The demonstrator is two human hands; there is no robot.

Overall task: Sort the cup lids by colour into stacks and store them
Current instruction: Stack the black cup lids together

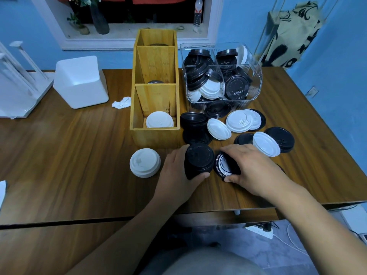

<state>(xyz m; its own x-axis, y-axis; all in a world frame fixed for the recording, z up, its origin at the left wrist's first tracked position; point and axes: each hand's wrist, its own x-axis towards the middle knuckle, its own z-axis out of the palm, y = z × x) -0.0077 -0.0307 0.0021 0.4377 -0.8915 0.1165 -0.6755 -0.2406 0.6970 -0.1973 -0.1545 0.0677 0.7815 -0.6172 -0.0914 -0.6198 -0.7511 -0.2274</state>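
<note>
My left hand (175,171) grips a stack of black lids (198,160) on the wooden table (79,165). Just right of it, my right hand (252,167) holds a single black lid (222,165) tilted on edge, thumb under its near rim. A short stack of white lids (145,162) stands left of my left hand. Behind are loose black and white lids, among them another black stack (193,126) and a white lid (219,129). The wooden divided box (155,135) holds white lids (159,120) in its near compartment.
A clear plastic bin (256,76) with mixed black and white lids stands behind the loose ones. A white container (80,82) and a crumpled tissue (121,103) lie at the left. The table's near edge runs just below my forearms.
</note>
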